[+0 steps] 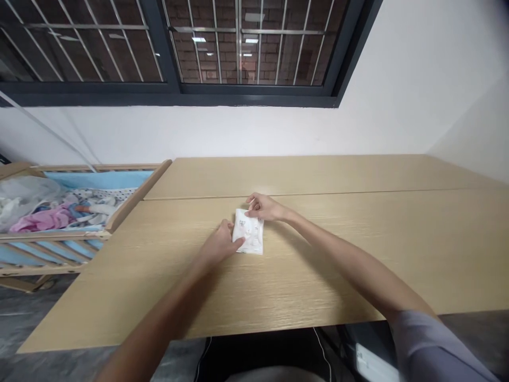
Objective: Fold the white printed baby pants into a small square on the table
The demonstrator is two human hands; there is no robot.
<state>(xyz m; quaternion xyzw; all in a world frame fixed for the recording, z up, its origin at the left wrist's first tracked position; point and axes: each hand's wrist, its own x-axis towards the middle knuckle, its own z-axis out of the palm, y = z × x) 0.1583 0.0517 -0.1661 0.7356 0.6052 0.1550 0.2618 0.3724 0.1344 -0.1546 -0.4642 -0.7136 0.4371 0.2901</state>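
Note:
A small, flat white packet [250, 233] with faint grey printing lies on the wooden table; whether it is a wrapper or a folded diaper I cannot tell. At its left side my left hand [220, 242] grips the edge, thumb on top and fingers curled by the rim. My right hand [265, 207] reaches over the far edge from the right, with thumb and fingers pinched at the packet's upper corner. Part of the right fingertips is hidden behind the thumb.
The pale wooden tabletop [338, 254] has a seam running across its far part. A wooden crib [139, 193] with a blue lining stands against its left end, holding a pink cloth [45, 218] and other clothes. Behind are a white wall [254, 130] and a barred window [254, 95].

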